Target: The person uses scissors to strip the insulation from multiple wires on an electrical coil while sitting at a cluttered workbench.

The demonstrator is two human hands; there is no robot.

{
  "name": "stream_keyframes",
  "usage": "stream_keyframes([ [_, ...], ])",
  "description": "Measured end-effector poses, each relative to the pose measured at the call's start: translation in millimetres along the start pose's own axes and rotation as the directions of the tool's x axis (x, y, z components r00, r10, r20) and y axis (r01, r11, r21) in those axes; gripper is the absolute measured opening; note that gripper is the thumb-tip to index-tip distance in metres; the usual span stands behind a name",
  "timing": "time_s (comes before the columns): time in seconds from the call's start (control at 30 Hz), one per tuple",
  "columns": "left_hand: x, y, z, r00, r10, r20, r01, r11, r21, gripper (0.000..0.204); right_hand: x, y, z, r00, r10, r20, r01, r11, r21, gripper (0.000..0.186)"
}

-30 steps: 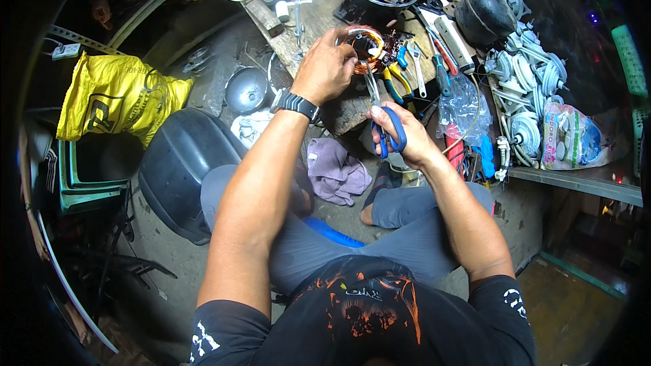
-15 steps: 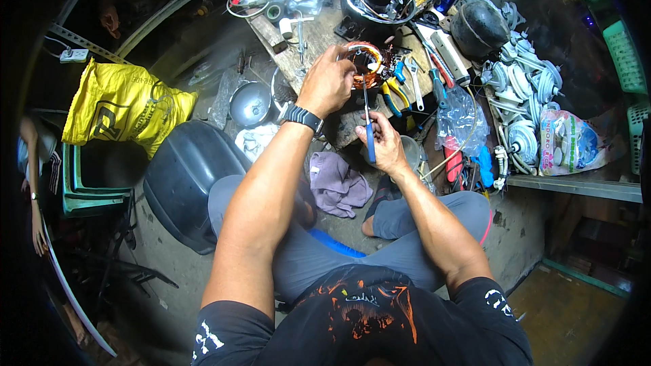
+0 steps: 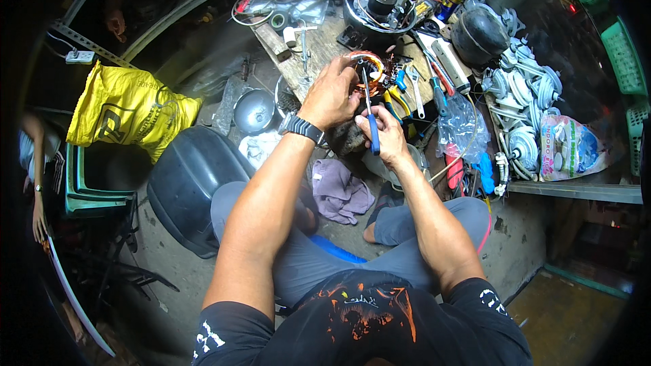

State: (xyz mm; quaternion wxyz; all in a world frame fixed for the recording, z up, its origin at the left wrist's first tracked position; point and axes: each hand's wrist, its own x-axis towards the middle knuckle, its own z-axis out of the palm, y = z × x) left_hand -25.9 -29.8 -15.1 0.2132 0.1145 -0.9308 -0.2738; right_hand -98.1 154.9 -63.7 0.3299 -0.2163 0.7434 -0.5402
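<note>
On the near edge of the wooden board sits a ring of copper windings (image 3: 373, 62), which looks like a motor stator. My left hand (image 3: 329, 95) has its fingers closed on the left side of this ring. In my right hand (image 3: 386, 137) is a screwdriver (image 3: 373, 134), gripped by its blue handle. Its thin metal shaft points away from me, and the tip lies in or over the ring's opening. My fingers hide part of the windings. Just right of the ring lie yellow-and-blue pliers (image 3: 397, 100) and an adjustable wrench (image 3: 416, 88).
A black pot-like housing (image 3: 380, 10) with wires stands at the back. At right are a spray can (image 3: 450, 1), a dark round tank (image 3: 479, 34) and a heap of grey parts (image 3: 522, 88). A metal bowl (image 3: 253, 111), black plastic cover (image 3: 196, 190) and purple cloth (image 3: 341, 191) lie nearer.
The screwdriver's tip has moved farther into or over the ring, and my right hand has shifted slightly right. My left hand stays on the windings.
</note>
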Motion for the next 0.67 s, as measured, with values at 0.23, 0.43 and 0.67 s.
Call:
stream_keyframes([
  [0.23,1,1,3,0.999,-0.030,0.009,0.031,0.999,-0.015,0.031,-10,-11,-12,0.998,-0.050,0.041,0.052,0.997,-0.059,0.022],
  [0.43,-4,11,8,0.996,0.031,-0.087,-0.025,0.997,0.071,0.024,-12,-51,-37,0.991,-0.123,-0.047,0.123,0.992,0.006,0.041],
  [0.67,-1,-3,30,0.995,0.062,-0.083,-0.059,0.998,0.035,0.025,4,-40,-39,0.840,-0.479,-0.255,0.310,0.809,-0.498,0.076],
])
